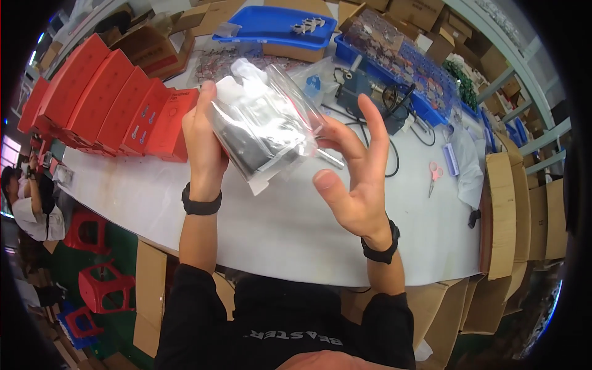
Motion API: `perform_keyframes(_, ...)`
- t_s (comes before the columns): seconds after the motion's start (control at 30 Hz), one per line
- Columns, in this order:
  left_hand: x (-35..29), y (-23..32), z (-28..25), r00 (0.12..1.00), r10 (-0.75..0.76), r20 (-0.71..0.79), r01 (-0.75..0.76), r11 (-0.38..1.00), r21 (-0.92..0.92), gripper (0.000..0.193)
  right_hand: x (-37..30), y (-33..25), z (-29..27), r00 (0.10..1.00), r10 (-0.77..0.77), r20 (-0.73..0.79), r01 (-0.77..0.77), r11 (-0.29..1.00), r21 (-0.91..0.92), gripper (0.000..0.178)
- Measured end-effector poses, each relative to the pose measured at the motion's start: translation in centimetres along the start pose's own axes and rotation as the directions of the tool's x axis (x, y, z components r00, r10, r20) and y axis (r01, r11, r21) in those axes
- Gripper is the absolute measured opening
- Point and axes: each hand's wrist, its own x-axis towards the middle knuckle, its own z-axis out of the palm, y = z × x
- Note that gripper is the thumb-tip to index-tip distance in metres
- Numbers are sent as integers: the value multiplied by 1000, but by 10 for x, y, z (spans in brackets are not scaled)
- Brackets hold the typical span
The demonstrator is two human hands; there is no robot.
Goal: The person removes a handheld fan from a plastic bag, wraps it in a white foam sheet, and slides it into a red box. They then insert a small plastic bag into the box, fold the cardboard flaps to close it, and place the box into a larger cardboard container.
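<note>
My left hand (205,145) grips a clear plastic package (262,123) by its left side, above the table. Glare covers much of it, and a dark, flat-looking content with white parts shows through; its kind I cannot make out. My right hand (361,179) is open at the package's right side, thumb and fingers spread. Some of its fingertips are close to or touching the plastic; which, I cannot tell. A thin metal rod (331,159) shows between the package and the right thumb. Both wrists wear black bands.
Red boxes (102,98) stand in a row at the left. A blue tray (259,28) with small metal parts sits at the back, beside a blue crate (425,98). A dark device with cables (370,102), pink scissors (435,176) and cardboard boxes (502,216) are to the right.
</note>
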Motion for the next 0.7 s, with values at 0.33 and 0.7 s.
perform_keyframes(0.33, 7, -28, 15, 927, -293, 233, 348, 904, -249, 50, 2, 11, -9, 967, -243, 73, 253, 902, -350, 58)
perform_keyframes(0.7, 20, -52, 13, 872, -366, 325, 427, 893, -139, 51, 18, -4, -37, 869, -348, 352, 484, 746, -457, 35)
